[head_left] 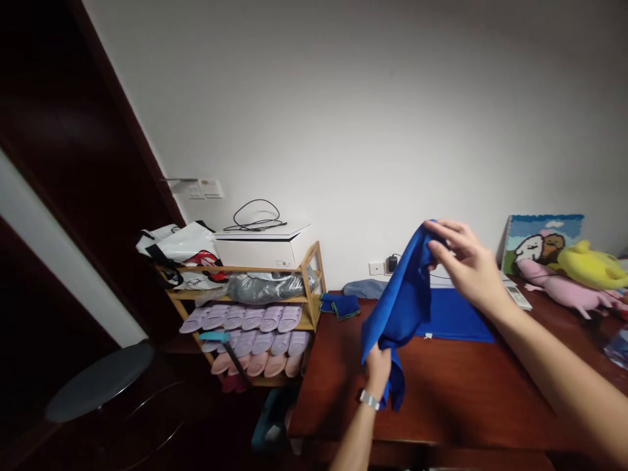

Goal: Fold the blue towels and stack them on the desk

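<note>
A blue cloth (405, 304) hangs in loose folds above the wooden table (451, 392). My right hand (464, 258) pinches its upper corner between thumb and fingers. Lower down, my left hand (377, 367), with a silver watch band at the wrist, is closed round the cloth, and a loose end drops below it. Part of the left fingers is hidden by the fabric. Behind the right forearm, another blue cloth (456, 320) lies flat on the table, with a small white tag at its near edge. Folded blue cloth (346, 306) with green edging rests at the table's far left corner.
Left of the table stands a wooden shoe rack (309, 317) with several slippers, and a white box (260, 250) on top. A round stool (103, 379) is further left. Plush toys (564, 288) and a picture (544, 239) sit at the right, against the wall.
</note>
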`<action>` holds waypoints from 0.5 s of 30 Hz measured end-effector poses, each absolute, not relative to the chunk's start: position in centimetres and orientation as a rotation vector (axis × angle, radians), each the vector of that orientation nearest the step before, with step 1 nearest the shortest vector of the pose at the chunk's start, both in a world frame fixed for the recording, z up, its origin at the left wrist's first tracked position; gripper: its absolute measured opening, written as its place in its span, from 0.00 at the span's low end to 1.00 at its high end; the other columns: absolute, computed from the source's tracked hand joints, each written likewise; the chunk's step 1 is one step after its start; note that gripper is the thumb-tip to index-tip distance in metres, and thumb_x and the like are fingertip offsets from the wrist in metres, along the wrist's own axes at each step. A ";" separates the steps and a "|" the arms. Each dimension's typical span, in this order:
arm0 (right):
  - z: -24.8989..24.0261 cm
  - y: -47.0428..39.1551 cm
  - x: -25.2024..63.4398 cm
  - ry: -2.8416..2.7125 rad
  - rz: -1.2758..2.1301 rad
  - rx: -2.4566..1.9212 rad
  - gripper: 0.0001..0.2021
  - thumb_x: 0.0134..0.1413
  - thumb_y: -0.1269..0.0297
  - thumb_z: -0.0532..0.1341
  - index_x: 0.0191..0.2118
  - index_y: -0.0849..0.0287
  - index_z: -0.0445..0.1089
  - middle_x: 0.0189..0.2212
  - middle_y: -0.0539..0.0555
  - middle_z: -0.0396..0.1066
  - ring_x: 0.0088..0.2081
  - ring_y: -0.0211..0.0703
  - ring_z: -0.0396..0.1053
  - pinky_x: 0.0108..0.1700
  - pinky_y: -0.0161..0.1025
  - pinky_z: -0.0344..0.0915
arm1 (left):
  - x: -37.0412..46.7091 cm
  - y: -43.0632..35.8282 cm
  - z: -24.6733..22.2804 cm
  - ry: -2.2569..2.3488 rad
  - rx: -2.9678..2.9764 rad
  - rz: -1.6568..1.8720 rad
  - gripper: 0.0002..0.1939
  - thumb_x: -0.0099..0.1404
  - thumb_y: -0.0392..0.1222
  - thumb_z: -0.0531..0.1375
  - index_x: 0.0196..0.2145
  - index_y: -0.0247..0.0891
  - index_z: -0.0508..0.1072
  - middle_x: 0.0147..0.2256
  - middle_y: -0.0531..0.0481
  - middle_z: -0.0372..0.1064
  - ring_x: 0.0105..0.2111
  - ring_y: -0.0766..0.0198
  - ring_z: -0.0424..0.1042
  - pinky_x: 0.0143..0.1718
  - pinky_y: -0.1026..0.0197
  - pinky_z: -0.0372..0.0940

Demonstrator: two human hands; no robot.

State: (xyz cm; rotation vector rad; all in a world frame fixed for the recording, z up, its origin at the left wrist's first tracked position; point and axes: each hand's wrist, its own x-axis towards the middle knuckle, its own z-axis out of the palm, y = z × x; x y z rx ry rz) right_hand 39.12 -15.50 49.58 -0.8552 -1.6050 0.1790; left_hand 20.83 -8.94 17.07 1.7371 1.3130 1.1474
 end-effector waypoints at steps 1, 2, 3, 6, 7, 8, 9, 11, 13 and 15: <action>49.8 -15.3 40.6 -1.543 0.175 -0.876 0.20 0.67 0.51 0.64 0.60 0.49 0.78 0.60 0.59 0.68 0.37 0.39 0.76 0.38 0.41 0.83 | 19.1 -9.2 17.7 1.317 1.739 1.163 0.22 0.72 0.44 0.54 0.60 0.41 0.73 0.61 0.34 0.74 0.66 0.43 0.67 0.69 0.44 0.56; 50.0 -15.1 42.1 -1.480 0.174 -0.899 0.20 0.66 0.51 0.65 0.59 0.50 0.78 0.60 0.58 0.68 0.37 0.39 0.77 0.39 0.41 0.82 | 17.2 -9.6 18.4 1.311 1.752 1.160 0.20 0.71 0.46 0.55 0.57 0.42 0.75 0.57 0.37 0.77 0.61 0.45 0.72 0.67 0.45 0.61; 49.9 -14.8 43.6 -1.414 0.179 -0.922 0.20 0.64 0.52 0.67 0.58 0.50 0.79 0.61 0.58 0.68 0.37 0.38 0.77 0.39 0.40 0.82 | 15.3 -9.9 19.0 1.289 1.782 1.130 0.18 0.71 0.48 0.57 0.54 0.43 0.77 0.54 0.40 0.79 0.57 0.47 0.76 0.64 0.47 0.65; 48.9 -14.0 47.4 -1.203 0.255 -0.998 0.20 0.58 0.56 0.71 0.56 0.52 0.80 0.58 0.58 0.73 0.34 0.37 0.77 0.37 0.38 0.79 | 10.1 -10.8 20.8 1.252 1.883 0.987 0.19 0.70 0.56 0.59 0.50 0.44 0.79 0.52 0.45 0.81 0.54 0.51 0.78 0.60 0.50 0.68; 48.4 -13.8 48.4 -1.134 0.296 -1.026 0.20 0.57 0.57 0.71 0.54 0.54 0.81 0.53 0.58 0.76 0.33 0.38 0.77 0.35 0.37 0.78 | 8.7 -11.0 21.2 1.273 1.900 0.952 0.20 0.70 0.58 0.58 0.49 0.44 0.80 0.52 0.45 0.81 0.54 0.50 0.78 0.60 0.50 0.68; 47.8 -13.6 49.2 -1.073 0.339 -1.050 0.18 0.56 0.58 0.70 0.52 0.55 0.82 0.47 0.57 0.79 0.33 0.39 0.77 0.34 0.37 0.77 | 7.4 -11.3 21.4 1.305 1.905 0.927 0.21 0.70 0.59 0.58 0.49 0.44 0.80 0.52 0.45 0.82 0.55 0.50 0.78 0.61 0.50 0.68; 47.2 -13.6 49.9 -1.019 0.375 -1.068 0.16 0.55 0.58 0.70 0.49 0.57 0.83 0.42 0.56 0.80 0.32 0.40 0.77 0.34 0.37 0.77 | 6.3 -11.5 21.4 1.332 1.907 0.907 0.22 0.69 0.59 0.58 0.48 0.43 0.81 0.52 0.45 0.82 0.54 0.49 0.78 0.60 0.50 0.68; 46.2 -13.7 51.1 -0.950 0.411 -1.068 0.14 0.54 0.59 0.70 0.45 0.58 0.83 0.39 0.56 0.81 0.32 0.40 0.77 0.36 0.38 0.78 | 4.4 -11.9 21.2 1.372 1.899 0.908 0.21 0.68 0.60 0.58 0.47 0.44 0.81 0.49 0.46 0.83 0.52 0.49 0.79 0.58 0.50 0.70; 45.5 -14.2 51.9 -0.936 0.404 -1.047 0.13 0.53 0.59 0.70 0.43 0.57 0.83 0.43 0.57 0.83 0.35 0.41 0.78 0.40 0.39 0.79 | 2.6 -12.2 20.9 1.418 1.864 0.998 0.21 0.67 0.61 0.59 0.44 0.44 0.81 0.46 0.46 0.84 0.49 0.49 0.81 0.55 0.50 0.72; 45.0 -15.0 52.6 -0.956 0.376 -1.070 0.13 0.53 0.58 0.70 0.43 0.56 0.83 0.47 0.57 0.83 0.38 0.42 0.79 0.43 0.41 0.79 | 0.9 -12.3 21.0 1.474 1.801 1.153 0.23 0.64 0.64 0.60 0.40 0.43 0.82 0.42 0.45 0.85 0.45 0.48 0.82 0.52 0.49 0.74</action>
